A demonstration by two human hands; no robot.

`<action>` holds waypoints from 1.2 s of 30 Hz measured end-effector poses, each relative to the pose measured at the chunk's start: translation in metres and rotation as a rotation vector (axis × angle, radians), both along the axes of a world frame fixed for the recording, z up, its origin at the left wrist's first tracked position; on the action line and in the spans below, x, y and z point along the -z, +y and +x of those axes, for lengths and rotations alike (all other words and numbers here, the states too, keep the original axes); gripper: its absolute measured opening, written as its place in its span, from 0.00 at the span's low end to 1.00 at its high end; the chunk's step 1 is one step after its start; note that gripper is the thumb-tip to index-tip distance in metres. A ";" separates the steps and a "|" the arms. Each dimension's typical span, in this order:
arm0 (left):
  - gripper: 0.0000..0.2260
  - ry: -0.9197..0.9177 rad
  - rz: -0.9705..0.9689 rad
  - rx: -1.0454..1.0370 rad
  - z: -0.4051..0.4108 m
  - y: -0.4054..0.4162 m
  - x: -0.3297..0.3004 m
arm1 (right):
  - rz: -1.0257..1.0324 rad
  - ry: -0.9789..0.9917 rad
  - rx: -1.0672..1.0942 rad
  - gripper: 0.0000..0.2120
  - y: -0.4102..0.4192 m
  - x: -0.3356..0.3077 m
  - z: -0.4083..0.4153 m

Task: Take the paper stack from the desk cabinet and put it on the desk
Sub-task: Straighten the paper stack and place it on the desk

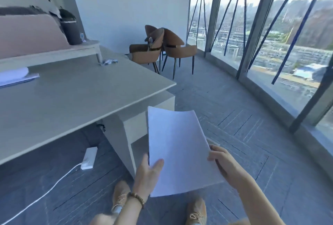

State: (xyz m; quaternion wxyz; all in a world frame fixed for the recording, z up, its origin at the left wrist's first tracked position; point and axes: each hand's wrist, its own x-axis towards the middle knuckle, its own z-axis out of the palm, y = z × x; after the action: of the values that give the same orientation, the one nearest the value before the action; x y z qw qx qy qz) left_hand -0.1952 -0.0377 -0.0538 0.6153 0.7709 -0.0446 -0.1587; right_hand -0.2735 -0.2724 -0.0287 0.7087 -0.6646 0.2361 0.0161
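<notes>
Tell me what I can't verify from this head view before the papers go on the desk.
- Cabinet interior: hidden behind the paper stack.
- Stack thickness: only the top sheet shows.
- Right hand grip: fingers hidden under the stack.
- Left hand: only the thumb shows on top.
- Papers at the desk's left edge: cut off by the frame and blurred.

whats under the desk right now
Under the desk: a white power strip with its cable on the floor, and the cabinet. The paper stack covers part of the cabinet.
</notes>
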 end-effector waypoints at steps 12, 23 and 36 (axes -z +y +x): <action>0.11 -0.132 -0.219 -0.014 0.069 0.054 -0.086 | -0.041 -0.263 -0.175 0.27 0.049 -0.058 0.074; 0.10 -0.322 -0.188 -0.185 0.241 0.085 -0.090 | -0.282 -0.390 -0.078 0.23 0.100 -0.058 0.284; 0.15 -0.460 -0.140 -0.336 0.376 0.095 -0.148 | -0.376 -0.586 -0.017 0.22 0.128 -0.116 0.450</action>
State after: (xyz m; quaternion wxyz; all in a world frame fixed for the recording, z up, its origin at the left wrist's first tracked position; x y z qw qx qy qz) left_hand 0.1805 0.0574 0.0946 0.6585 0.7388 -0.0657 0.1277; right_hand 0.1766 -0.1442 0.0875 0.6113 -0.7619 0.0157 -0.2134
